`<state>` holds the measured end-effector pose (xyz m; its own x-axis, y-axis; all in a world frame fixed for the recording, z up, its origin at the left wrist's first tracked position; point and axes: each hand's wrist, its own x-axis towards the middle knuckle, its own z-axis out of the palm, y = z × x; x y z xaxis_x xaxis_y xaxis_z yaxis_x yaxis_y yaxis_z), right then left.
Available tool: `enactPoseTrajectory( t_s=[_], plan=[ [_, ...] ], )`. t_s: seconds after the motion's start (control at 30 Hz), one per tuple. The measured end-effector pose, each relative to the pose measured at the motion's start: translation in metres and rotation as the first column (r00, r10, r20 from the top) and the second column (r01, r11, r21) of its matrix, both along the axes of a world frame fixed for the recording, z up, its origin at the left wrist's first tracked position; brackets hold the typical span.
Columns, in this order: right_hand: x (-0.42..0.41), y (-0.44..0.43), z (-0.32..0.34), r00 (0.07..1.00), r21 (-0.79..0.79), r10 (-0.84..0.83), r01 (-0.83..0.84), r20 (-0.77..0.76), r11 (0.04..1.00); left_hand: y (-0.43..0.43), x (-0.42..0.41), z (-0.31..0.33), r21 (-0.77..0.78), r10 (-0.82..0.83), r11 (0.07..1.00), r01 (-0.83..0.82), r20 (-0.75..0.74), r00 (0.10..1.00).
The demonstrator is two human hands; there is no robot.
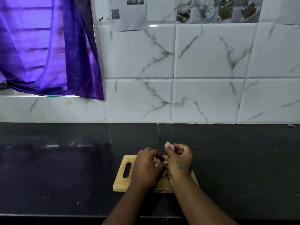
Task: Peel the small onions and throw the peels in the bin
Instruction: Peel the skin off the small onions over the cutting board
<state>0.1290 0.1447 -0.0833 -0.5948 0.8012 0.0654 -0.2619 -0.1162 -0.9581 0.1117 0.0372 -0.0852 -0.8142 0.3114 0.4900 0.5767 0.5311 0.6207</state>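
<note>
My right hand (179, 161) pinches a small purple onion (171, 146) at its fingertips, just above the far edge of a wooden cutting board (121, 179). A pale bit of root or skin sticks out of the onion's top. My left hand (146, 168) sits over the board with fingers curled around a clump of pinkish onion peels (157, 161). More peel shows between the two hands near the board's middle. Both hands hide most of the board's surface. No bin is in view.
The board has a handle slot (127, 170) on its left and lies on a black countertop (65, 168). White marble-look tiles (203, 95) back the counter. A purple curtain (48, 46) hangs at the upper left. A small scrap (290, 125) lies at the counter's far right.
</note>
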Motion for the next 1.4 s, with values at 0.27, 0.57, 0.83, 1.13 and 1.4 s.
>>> enactPoseTrajectory(
  t_s=[0.27, 0.57, 0.83, 1.13, 1.4],
  plan=[
    [-0.006, 0.024, 0.008, 0.944, -0.052, 0.307, -0.315, -0.118, 0.948, 0.001, 0.001, -0.004, 0.113, 0.072, 0.99, -0.079, 0.066, 0.995],
    [0.02, 0.042, 0.003, 0.847, 0.034, 0.498, -0.501, -0.186, 0.865, -0.004, 0.005, 0.0, 0.093, -0.045, 0.995, 0.045, 0.005, 0.999],
    [0.021, 0.046, 0.001, 0.805, 0.1, 0.581, -0.573, -0.12, 0.814, -0.005, 0.007, 0.002, 0.32, -0.09, 0.944, 0.075, 0.032, 0.995],
    [0.023, 0.041, 0.002, 0.773, 0.205, 0.633, -0.613, -0.041, 0.763, -0.008, 0.003, 0.001, 0.461, -0.071, 0.887, 0.034, 0.063, 0.995],
    [0.021, 0.033, 0.0, 0.804, 0.295, 0.594, -0.562, -0.025, 0.772, -0.011, 0.008, 0.004, 0.549, -0.109, 0.835, 0.044, 0.086, 0.99]
  ],
)
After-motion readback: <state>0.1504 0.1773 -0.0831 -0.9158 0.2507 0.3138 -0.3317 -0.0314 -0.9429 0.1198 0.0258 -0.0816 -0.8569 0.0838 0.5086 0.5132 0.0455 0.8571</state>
